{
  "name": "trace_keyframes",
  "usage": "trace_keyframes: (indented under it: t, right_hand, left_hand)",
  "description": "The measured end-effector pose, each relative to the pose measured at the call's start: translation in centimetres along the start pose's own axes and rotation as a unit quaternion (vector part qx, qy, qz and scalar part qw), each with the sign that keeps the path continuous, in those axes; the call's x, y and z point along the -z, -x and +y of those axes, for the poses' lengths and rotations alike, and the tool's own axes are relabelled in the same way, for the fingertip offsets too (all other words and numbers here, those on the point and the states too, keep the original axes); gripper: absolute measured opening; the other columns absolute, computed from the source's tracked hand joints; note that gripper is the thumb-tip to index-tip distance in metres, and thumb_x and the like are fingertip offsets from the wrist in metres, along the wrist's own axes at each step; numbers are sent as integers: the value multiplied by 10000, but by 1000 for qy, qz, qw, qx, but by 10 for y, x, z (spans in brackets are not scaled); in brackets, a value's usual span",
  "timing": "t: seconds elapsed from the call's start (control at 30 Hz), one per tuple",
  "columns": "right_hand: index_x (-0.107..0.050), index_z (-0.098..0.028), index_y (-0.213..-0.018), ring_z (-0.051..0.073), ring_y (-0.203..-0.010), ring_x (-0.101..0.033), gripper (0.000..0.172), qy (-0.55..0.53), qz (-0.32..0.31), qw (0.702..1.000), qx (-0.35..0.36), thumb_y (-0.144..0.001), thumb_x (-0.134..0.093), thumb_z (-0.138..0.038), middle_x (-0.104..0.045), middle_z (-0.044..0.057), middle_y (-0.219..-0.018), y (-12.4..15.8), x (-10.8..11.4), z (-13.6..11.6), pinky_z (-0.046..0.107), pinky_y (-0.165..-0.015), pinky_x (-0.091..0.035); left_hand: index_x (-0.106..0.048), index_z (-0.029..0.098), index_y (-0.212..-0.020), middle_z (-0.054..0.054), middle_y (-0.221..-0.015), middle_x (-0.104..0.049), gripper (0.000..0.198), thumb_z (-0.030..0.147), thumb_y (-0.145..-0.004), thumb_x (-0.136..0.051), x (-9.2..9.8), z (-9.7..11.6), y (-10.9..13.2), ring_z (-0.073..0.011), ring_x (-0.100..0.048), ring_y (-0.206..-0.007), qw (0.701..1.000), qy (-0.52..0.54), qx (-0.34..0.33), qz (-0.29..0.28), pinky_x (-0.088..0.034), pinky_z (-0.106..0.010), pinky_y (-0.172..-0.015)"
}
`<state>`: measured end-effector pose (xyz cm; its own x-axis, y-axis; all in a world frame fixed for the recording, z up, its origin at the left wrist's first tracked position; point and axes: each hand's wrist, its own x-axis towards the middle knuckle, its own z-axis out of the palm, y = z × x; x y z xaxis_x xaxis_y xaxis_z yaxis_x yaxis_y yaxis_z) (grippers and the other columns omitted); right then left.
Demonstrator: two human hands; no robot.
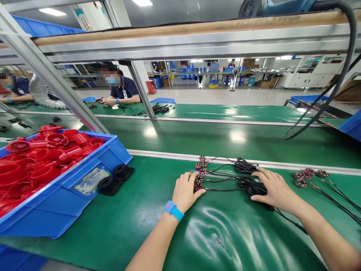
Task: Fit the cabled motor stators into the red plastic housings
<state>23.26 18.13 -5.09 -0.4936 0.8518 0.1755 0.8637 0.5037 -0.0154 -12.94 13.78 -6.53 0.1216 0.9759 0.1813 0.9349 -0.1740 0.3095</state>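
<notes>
My left hand [185, 191] lies at the left end of a row of small copper-wound motor stators [199, 179]. Its thumb and fingers are apart, curved against their left side. Thin black leads run right from the stators to coiled black cable bundles [244, 165]. Around the right side of the nearer bundle [251, 184] my right hand [275, 190] is spread, thumb below and fingers above, touching or almost touching it. Part of that bundle is hidden under the hand. A blue wrist strap [173, 210] circles my left wrist.
A blue bin [64, 205] of red plastic parts [47, 162] stands left, with black parts [115, 180] beside it. More stators [307, 176] with cables lie right. A shelf beam [180, 47] crosses above; a cable loop [335, 90] hangs right. A masked person [124, 88] sits across the line.
</notes>
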Motion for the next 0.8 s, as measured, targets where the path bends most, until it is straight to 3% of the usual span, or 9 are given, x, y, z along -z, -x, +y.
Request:
trace_keyframes:
  t: [0.07, 0.17, 0.27, 0.4, 0.53, 0.6, 0.7, 0.8]
  right_hand:
    - [-399, -274, -1421, 347, -1396, -311, 759, -47, 4, 999, -7, -822, -531, -722, -289, 127, -1538, -13, -9, 9, 548, -1088, -329]
    - [-315, -273, -1494, 332, -1464, -150, 751, -91, -7, 995, -41, -899, -377, -727, -184, 126, -1583, -38, -20, 14, 558, -1148, -230]
    - [-318, -249, -1500, 329, -1458, -176, 755, -115, -49, 991, -50, -916, -302, -727, -247, 144, -1561, -59, -24, 14, 570, -1163, -178]
    - [-338, -281, -1491, 317, -1381, -343, 792, -154, -140, 978, -19, -868, -391, -768, -368, 121, -1496, -54, -12, 11, 535, -1149, -246]
    - [-167, -293, -1558, 393, -1435, -197, 1168, -131, -224, 966, -22, -624, -727, -716, -164, 159, -1577, -17, 0, -2, 572, -1149, -212]
    - [-191, -289, -1552, 370, -1437, -205, 1084, -113, -205, 972, -30, -658, -743, -558, -177, 162, -1567, 0, -1, -11, 553, -1153, -218]
    - [-355, -265, -1480, 309, -1362, -360, 797, -100, -142, 984, -48, -732, -618, -346, -325, 148, -1485, 18, -6, -22, 489, -1123, -315]
    - [-429, -247, -1421, 310, -1298, -429, 735, -98, -132, 985, -60, -707, -594, -308, -364, 151, -1448, 36, -8, -27, 478, -1082, -377]
  left_hand:
    - [-380, 180, -1430, -146, -1377, -463, 763, 545, -841, -698, -3, -2, -7, -334, -416, -1301, 999, 17, -10, 32, -406, -472, -1042]
    - [-234, 152, -1517, -145, -1561, -259, 847, 681, -906, -491, -10, 0, -30, -335, -158, -1462, 998, 26, -48, 10, -220, -525, -1180]
    - [-172, 145, -1541, -102, -1603, -128, 891, 742, -910, -373, -20, 4, -60, -317, -36, -1484, 997, 13, -71, -36, -88, -543, -1212]
    - [-206, 121, -1532, -107, -1585, -193, 894, 740, -910, -372, -29, -2, -86, -311, -84, -1481, 996, 15, -58, -68, -108, -538, -1213]
    - [-265, 141, -1518, -110, -1578, -226, 839, 712, -918, -400, -34, -13, -86, -294, -189, -1464, 995, 25, -71, -72, -215, -481, -1202]
    - [-282, 142, -1512, -115, -1578, -228, 826, 703, -920, -410, -35, -14, -82, -290, -213, -1457, 994, 27, -77, -71, -227, -460, -1200]
    - [-303, 145, -1505, -120, -1568, -260, 825, 701, -911, -439, -35, -12, -78, -303, -244, -1443, 994, 26, -84, -69, -237, -463, -1195]
    - [-309, 171, -1506, -105, -1557, -293, 830, 701, -893, -487, -34, -5, -73, -311, -279, -1423, 992, 23, -96, -73, -267, -467, -1182]
